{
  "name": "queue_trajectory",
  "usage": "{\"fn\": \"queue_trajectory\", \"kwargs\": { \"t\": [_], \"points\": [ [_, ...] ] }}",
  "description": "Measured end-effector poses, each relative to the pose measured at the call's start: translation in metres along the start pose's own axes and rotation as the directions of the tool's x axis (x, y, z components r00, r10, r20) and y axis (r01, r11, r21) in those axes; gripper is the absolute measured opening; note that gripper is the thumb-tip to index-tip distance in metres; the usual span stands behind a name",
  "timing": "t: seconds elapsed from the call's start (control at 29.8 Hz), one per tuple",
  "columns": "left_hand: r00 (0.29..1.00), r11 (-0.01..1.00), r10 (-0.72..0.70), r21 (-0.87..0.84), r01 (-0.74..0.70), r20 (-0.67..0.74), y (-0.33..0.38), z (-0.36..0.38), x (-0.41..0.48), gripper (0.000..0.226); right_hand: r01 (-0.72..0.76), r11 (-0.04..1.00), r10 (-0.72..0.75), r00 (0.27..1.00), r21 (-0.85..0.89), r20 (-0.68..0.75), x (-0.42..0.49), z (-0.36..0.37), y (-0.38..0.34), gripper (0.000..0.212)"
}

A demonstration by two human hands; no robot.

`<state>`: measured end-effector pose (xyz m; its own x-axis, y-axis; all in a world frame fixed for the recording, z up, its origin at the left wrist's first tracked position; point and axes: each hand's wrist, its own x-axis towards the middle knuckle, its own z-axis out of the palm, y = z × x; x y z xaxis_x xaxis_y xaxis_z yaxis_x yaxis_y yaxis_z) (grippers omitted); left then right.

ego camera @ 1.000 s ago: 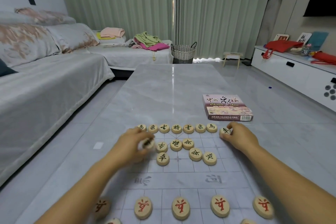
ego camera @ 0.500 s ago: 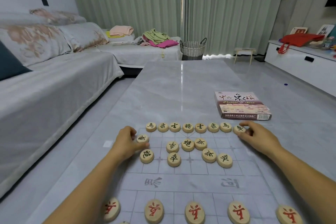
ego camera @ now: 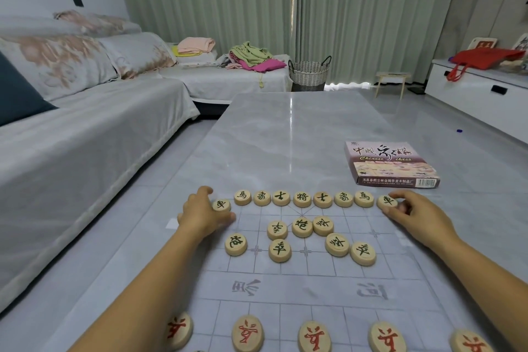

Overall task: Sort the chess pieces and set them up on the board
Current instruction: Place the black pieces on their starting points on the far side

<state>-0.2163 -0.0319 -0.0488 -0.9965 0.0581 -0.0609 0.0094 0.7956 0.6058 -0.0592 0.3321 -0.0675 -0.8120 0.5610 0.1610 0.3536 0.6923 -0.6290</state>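
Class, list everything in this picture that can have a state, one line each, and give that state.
left hand: pinching the left end piece
right hand: pinching the right end piece
back row pieces: seven lined up, face up
middle pieces: seven loose, face up, not in line
red pieces: five in view, spaced in a row
board: spread flat
box: closed, lying flat
curtains: drawn, narrow gap

Both arms reach forward, left hand (ego camera: 201,216) and right hand (ego camera: 420,217) each pinching with curled fingers.
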Motion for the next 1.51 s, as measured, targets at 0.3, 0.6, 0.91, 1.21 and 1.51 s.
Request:
{"fn": "queue_trajectory", "kwargs": {
  "t": [0.3, 0.6, 0.91, 1.21, 1.51],
  "points": [
    [0.994, 0.999, 0.043, -0.010, -0.045, -0.105, -0.004, 0.005, 0.015, 0.039, -0.025, 1.000, 0.025, 1.000, 0.017, 0.012, -0.001, -0.001, -0.002, 0.043],
    [0.991, 0.990, 0.056, -0.123, -0.071, -0.120, -0.012, 0.007, 0.023, 0.048, -0.006, 1.000, 0.006, 1.000, -0.023, -0.006, 0.002, 0.000, -0.002, 0.035],
    [0.983, 0.994, 0.030, -0.101, -0.049, -0.183, -0.012, 0.010, 0.024, 0.042, 0.004, 1.000, -0.004, 1.000, -0.004, -0.018, 0.001, 0.002, -0.002, 0.034],
    [0.978, 0.991, 0.044, -0.115, -0.069, -0.206, -0.010, 0.011, 0.020, 0.051, -0.007, 0.999, 0.006, 1.000, -0.033, -0.027, 0.004, 0.002, 0.001, 0.036],
    [0.970, 0.989, 0.064, -0.112, -0.093, -0.235, -0.013, 0.014, 0.022, 0.041, -0.015, 0.998, 0.013, 0.999, -0.059, -0.032, 0.004, 0.001, -0.001, 0.039]
  ]
}}
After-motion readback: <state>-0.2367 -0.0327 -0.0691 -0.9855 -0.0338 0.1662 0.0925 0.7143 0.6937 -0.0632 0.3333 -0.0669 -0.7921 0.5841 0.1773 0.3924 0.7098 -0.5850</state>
